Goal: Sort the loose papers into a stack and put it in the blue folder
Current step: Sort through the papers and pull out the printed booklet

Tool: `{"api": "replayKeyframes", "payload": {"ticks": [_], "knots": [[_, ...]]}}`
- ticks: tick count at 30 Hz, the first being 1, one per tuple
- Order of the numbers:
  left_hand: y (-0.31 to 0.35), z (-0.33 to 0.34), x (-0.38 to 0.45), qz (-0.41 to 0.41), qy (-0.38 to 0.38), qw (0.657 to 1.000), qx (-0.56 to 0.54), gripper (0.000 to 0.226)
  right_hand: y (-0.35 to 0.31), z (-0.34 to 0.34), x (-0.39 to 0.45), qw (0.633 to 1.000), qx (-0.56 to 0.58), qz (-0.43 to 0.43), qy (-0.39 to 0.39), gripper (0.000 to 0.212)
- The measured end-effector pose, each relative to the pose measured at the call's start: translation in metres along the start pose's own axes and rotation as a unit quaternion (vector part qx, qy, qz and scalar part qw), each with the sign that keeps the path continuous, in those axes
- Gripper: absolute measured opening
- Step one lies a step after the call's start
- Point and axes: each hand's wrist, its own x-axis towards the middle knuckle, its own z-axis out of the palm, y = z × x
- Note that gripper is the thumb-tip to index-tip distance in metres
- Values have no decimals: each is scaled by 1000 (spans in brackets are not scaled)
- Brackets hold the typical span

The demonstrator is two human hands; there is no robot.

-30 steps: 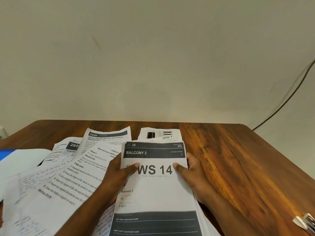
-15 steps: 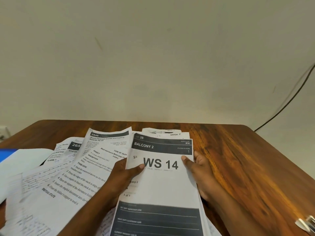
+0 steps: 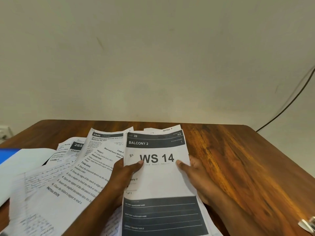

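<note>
A stack of papers [image 3: 162, 183] topped by a sheet printed "WS 14" and "BALCONY 2" lies on the wooden table [image 3: 238, 160] in front of me. My left hand [image 3: 123, 172] grips its left edge, thumb on top. My right hand [image 3: 196, 174] holds its right edge, thumb pressing the sheet. Loose papers [image 3: 76, 178] with printed and handwritten text fan out to the left, overlapping each other. A corner of the blue folder [image 3: 7, 155] shows at the far left, partly under a white sheet [image 3: 23, 166].
A shiny metal object [image 3: 307, 224] lies at the table's lower right edge. A dark cable [image 3: 286, 103] runs down the wall at the right. Bare wood spans the table's right side, and the wall stands just behind its far edge.
Both hands have slid the stack a little farther away and to the right, covering more of the sheet behind it. The loose papers at left have stayed put.
</note>
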Motion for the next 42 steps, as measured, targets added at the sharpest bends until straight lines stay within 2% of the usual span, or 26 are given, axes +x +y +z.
{"api": "replayKeyframes", "payload": {"ticks": [4,6,8,10,13,15,17,18,20,22,24,26,28,30,33,35,39,42], "knots": [[7,-4,1,16,-2,1000,3,23,-8,-12,2,997,-12,-31,69,35],[12,-9,3,30,13,999,6,23,-5,-23,3,984,-109,-106,95,43],[16,-16,6,35,29,999,10,24,-1,-31,2,962,-205,-169,71,42],[17,-22,7,41,36,998,19,20,5,-36,1,948,-265,-176,11,41],[15,-26,9,49,40,997,50,19,11,-39,3,903,-385,-188,-26,57],[11,-28,12,50,46,996,63,20,10,-39,3,864,-469,-184,-5,63],[7,-29,14,48,52,995,69,23,7,-39,3,823,-540,-170,37,58],[5,-30,15,46,53,995,67,24,7,-39,4,813,-554,-172,60,57],[2,-31,17,41,54,996,58,23,8,-40,6,797,-566,-183,105,69],[0,-32,17,37,52,997,46,23,6,-43,9,785,-591,-144,119,72],[0,-33,17,35,46,997,42,25,2,-45,9,785,-601,-87,126,64],[1,-33,17,33,38,998,35,24,3,-48,8,791,-595,-68,129,58],[2,-32,16,30,30,999,22,23,6,-47,6,799,-587,-64,114,67],[3,-32,16,27,22,999,15,26,10,-45,6,787,-606,-69,88,78],[4,-30,14,23,12,1000,6,23,7,-47,6,779,-620,-51,76,70],[5,-30,13,22,8,1000,-3,25,5,-49,8,794,-600,-38,90,68],[4,-31,13,25,7,1000,-5,27,10,-55,16,836,-527,-22,151,83],[3,-31,14,29,9,1000,3,29,16,-54,16,871,-470,-1,147,93]]}}
